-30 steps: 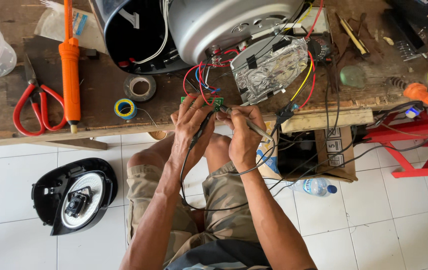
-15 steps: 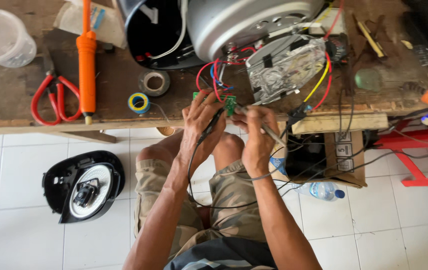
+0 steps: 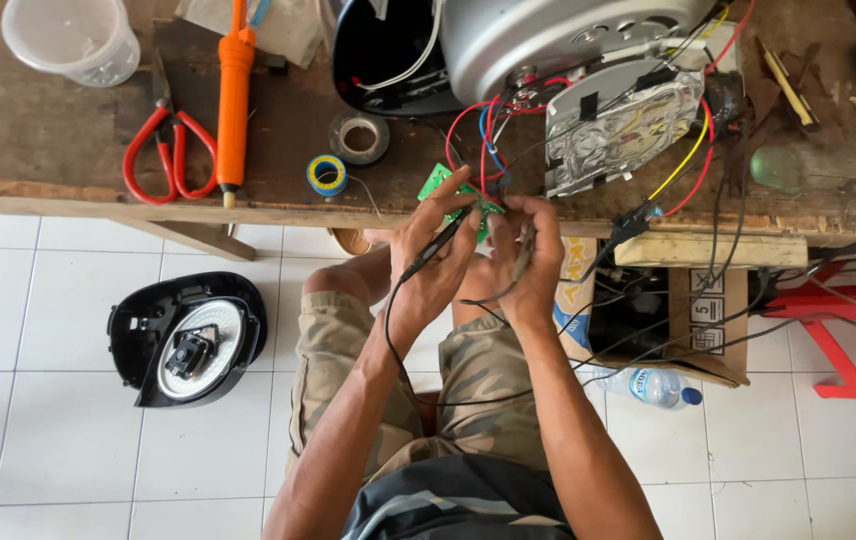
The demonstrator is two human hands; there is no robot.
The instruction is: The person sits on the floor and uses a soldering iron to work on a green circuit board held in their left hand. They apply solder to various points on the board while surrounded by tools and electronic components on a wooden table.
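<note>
While the left hand (image 3: 435,262) has its fingers curled around a black probe (image 3: 438,247) with the cable hanging off it, the right hand (image 3: 531,262) pinches a second thin probe (image 3: 525,248), both tips on the little green circuit board (image 3: 460,196). That board sits at the tabletop (image 3: 58,140) edge, just in front of the silver cooker (image 3: 548,35), red and blue wires (image 3: 483,125) running into it. Tape rolls (image 3: 328,175) lie left of the board, red scissors (image 3: 161,150) and an orange tool (image 3: 235,90) further left.

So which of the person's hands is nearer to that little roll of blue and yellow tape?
Left. The left hand sits just right of the tape roll; the right hand lies farther off, beyond the left.
</note>
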